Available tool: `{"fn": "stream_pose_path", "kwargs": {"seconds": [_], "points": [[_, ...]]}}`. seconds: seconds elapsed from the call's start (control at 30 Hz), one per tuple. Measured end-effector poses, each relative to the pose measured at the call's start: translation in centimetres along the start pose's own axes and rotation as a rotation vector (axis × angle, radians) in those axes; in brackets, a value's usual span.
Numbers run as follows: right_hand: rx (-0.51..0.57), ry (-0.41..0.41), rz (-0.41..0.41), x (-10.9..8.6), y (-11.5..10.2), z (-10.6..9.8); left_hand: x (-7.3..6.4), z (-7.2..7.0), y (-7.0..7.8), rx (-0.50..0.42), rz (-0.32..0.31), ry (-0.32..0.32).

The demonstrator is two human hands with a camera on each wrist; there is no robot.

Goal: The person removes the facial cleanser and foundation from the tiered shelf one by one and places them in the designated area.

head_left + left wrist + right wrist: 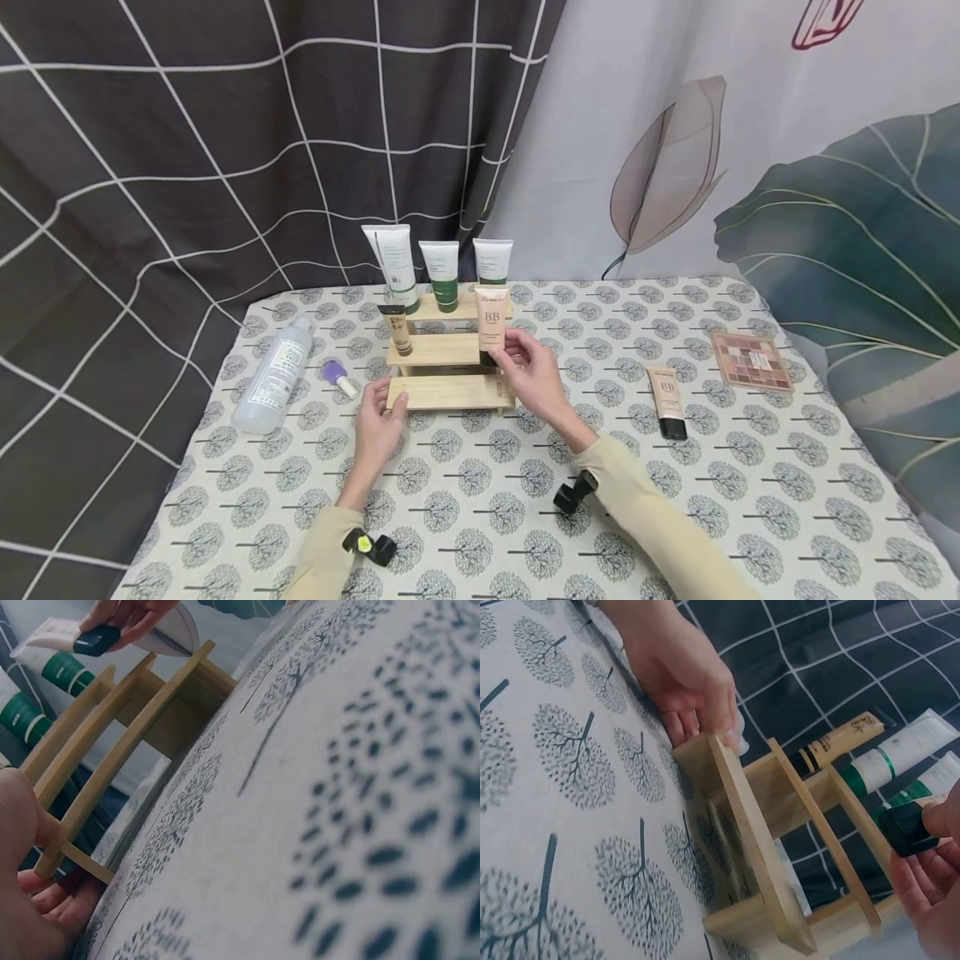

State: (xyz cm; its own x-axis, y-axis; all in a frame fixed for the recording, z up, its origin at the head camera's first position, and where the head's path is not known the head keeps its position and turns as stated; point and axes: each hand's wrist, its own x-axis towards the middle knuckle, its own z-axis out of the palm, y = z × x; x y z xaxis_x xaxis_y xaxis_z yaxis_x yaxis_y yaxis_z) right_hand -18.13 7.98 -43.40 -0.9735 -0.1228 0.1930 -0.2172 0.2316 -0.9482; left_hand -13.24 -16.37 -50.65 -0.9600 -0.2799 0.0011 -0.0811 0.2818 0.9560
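My left hand (pixel 379 427) grips the left end of the lowest step of a three-tier wooden rack (pixel 450 392), thumb on top and fingers beneath. In my right hand (pixel 538 379) is a beige BB cream tube (pixel 492 317), pinched near its black cap (pixel 907 829). The tube stands cap-down at the right end of the middle step, its cap close over the wood in the head view. A small gold tube (pixel 397 332) stands at that step's left end. Along the top step are three white-and-green tubes, including a large one (pixel 396 262) and a middle one (pixel 442 275).
Left of the rack lie a clear bottle (pixel 276 375) and a purple-and-white brush (pixel 339 377). Another BB cream tube (pixel 667 402) and a makeup palette (pixel 752 362) lie to the right on the tree-print tablecloth (pixel 480 500). A dark grid curtain (pixel 225 150) hangs behind.
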Motion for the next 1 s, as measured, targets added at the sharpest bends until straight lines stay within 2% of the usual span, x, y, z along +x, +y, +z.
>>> {"fn": "stream_pose_path", "kwargs": {"seconds": [0.37,0.57,0.83,1.0], "points": [[-0.026,0.024,0.025,-2.1,0.1,-2.6,-0.1,-0.1,0.1,0.001,-0.001,0.003],[-0.053,0.033,0.049,-3.2,0.3,-3.8,-0.1,0.0,0.1,0.011,0.023,0.008],[-0.109,0.061,0.067,-4.9,1.8,-6.1,-0.2,0.1,-0.1,0.009,0.017,0.012],[-0.171,0.092,0.112,-5.7,2.7,-7.7,-0.1,0.0,-0.1,0.006,0.005,0.018]]}}
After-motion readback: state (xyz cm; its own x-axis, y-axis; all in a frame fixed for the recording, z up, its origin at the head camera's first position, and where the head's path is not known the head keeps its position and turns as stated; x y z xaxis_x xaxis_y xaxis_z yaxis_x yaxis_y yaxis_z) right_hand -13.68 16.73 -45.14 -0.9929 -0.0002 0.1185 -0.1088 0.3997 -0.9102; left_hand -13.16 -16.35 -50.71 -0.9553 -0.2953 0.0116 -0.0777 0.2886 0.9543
